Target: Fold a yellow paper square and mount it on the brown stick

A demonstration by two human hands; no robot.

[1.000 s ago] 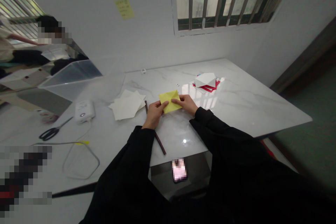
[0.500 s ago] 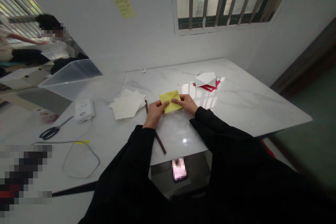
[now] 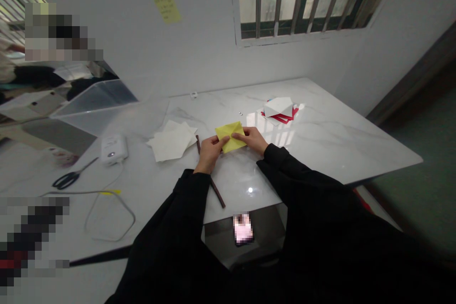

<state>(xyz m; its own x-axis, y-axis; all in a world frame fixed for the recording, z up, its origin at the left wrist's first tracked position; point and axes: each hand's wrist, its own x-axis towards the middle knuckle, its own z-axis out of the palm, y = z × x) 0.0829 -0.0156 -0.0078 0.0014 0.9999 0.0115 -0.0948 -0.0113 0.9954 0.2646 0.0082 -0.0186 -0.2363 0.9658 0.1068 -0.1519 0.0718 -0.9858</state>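
Note:
Both hands hold a small yellow envelope (image 3: 233, 144), its folded flap side turned up, just above the white marbled table (image 3: 342, 128). My left hand (image 3: 211, 152) is closed on its left edge, thumb pressed on the front. On the right side my right hand (image 3: 253, 138) pinches it, the thumb lying across the flap. Under my left wrist a dark brown stick (image 3: 217, 192) lies on the table. Several white paper sheets (image 3: 173, 141) are spread left of my hands. A pile of white and red envelopes (image 3: 280, 108) sits farther back to the right.
At the left are black-handled scissors (image 3: 67, 179), a white device (image 3: 113, 148) with a grey cable (image 3: 133, 221), and a clear plastic box (image 3: 103, 99). A yellow note (image 3: 167, 8) is stuck on the wall. A phone (image 3: 242, 228) lies below the table's front edge.
The view has shifted very slightly. Both hands keep the same grip on the yellow envelope, with no clear movement.

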